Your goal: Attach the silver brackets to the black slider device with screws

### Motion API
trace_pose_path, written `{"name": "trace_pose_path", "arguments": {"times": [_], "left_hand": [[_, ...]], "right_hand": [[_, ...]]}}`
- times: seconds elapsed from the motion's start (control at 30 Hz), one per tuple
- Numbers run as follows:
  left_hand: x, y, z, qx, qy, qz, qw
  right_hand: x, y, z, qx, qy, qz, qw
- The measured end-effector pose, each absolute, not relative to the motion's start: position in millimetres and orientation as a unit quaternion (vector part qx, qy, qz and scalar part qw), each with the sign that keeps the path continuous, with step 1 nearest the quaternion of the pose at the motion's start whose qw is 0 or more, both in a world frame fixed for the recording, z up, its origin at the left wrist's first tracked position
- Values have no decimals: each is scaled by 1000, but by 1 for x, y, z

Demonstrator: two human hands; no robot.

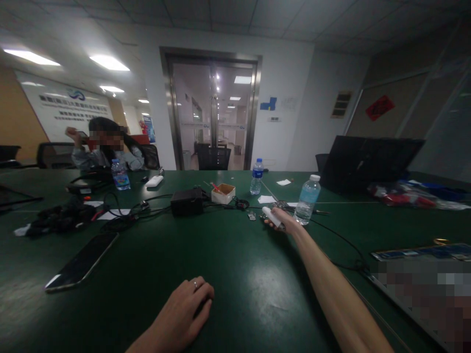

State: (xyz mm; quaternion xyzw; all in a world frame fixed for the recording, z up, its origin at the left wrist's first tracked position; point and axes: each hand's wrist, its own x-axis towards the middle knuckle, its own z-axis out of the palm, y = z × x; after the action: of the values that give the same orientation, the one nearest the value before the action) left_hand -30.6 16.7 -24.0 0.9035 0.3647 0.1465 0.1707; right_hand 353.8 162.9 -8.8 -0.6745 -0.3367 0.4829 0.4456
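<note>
Okay, status. My right hand point(283, 220) was out at 1 o'clock, fingers pinching a white plastic stick point(271, 216) that stuck out toward 11 from the grip. Exact device: too small to tell. A dark patterned part point(280, 205) sat on the counter point(235, 260) just past the fingers, also too small to identify. My left hand point(182, 314) was at 6 o'clock, palm down on the counter, fingers pressed together and lightly curled, nothing visible in it, with a ring point(195, 283) on one finger.

A clear water bottle point(307, 198) stood just beside the right hand at 1 o'clock, and a second water bottle point(257, 176) stood farther out near 12. A small cardboard box point(222, 193) and a black power adapter point(187, 202) were around 11 to 12, with tangled black cables point(154, 206) running left of them. A phone point(81, 261) lay flat at 10 o'clock. An open black laptop point(371, 162) sat at 2 o'clock. A co-worker point(106, 157) sat across the counter at 11 o'clock, one hand raised.
</note>
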Motion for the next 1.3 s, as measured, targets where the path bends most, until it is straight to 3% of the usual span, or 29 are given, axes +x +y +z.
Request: {"name": "trace_pose_path", "arguments": {"times": [0.37, 0.67, 0.97, 1.07, 1.3], "left_hand": [[-30, 14, -19, 901, 372, 138, 175], [-27, 14, -14, 904, 375, 119, 166], [-28, 12, -16, 898, 384, 127, 176], [-27, 12, -12, 889, 403, 128, 173], [-24, 11, -5, 841, 495, 163, 146]], "right_hand": [[355, 168, -17, -678, -355, 456, 455], [348, 165, -1, -710, -415, 401, 404], [302, 159, 36, -714, -562, 369, 197], [263, 140, 50, -690, -664, 285, 44], [171, 74, 64, -603, -747, 235, -153]]}}
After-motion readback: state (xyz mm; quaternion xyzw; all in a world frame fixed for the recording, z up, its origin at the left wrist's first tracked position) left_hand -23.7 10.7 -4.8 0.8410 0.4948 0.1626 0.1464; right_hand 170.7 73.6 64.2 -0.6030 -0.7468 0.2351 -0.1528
